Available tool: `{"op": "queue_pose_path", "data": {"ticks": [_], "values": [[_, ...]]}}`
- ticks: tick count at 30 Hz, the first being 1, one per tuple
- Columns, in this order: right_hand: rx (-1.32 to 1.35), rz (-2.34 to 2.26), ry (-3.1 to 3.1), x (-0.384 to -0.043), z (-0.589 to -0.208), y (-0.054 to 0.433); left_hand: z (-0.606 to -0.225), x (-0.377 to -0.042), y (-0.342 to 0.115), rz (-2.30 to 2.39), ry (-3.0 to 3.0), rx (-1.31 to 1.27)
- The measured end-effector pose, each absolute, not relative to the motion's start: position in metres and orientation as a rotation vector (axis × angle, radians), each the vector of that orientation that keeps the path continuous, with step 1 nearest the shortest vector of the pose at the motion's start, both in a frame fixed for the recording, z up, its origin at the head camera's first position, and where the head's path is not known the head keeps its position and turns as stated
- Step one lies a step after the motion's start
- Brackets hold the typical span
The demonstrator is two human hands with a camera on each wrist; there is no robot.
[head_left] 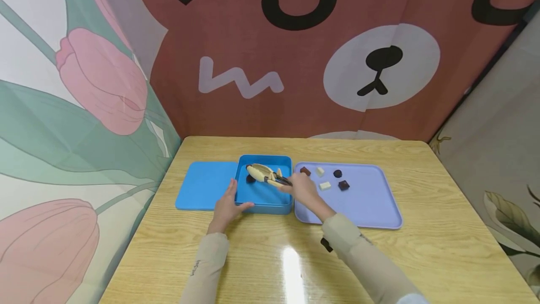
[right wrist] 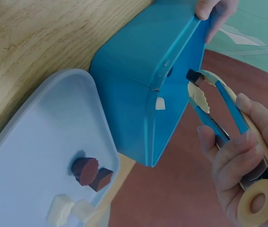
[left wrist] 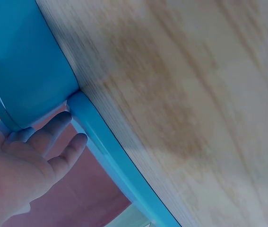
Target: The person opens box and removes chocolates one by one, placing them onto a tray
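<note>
My right hand (head_left: 301,188) holds a pair of cream-coloured tongs (right wrist: 236,111) with blue inner sides, its fingers wrapped round their handles. The tongs reach over the open blue box (head_left: 263,209), and a small dark chocolate piece (right wrist: 194,75) shows at their tips in the right wrist view. My left hand (head_left: 226,206) holds the box at its near left corner, thumb along the front wall and fingers at the left side. Inside the box lie a dark chocolate (head_left: 250,178) and a white piece (right wrist: 160,103).
Right of the box stands a lilac tray (head_left: 367,212) with several brown, dark and white chocolate pieces, among them a dark one (head_left: 343,185) and a white one (head_left: 325,186). A flat blue lid (head_left: 206,186) lies left of the box on the wooden table (head_left: 261,252).
</note>
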State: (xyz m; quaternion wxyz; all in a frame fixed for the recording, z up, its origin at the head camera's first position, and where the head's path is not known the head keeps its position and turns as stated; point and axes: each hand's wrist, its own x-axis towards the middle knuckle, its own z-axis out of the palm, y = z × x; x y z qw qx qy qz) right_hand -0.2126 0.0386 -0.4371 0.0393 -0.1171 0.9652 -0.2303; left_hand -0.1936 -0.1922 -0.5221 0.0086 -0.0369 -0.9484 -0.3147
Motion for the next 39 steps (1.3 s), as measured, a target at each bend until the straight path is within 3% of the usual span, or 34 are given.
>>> {"op": "queue_pose_path", "data": {"ticks": [19, 39], "values": [[-0.628, -0.808, 3.066, -0.187, -0.439, 0.079, -0.52, -0.193, -0.192, -1.009, -2.943, -0.138], [-0.553, -0.948, 3.058, -0.165, -0.441, 0.113, -0.521, -0.194, -0.191, -0.979, -2.975, -0.101]]}}
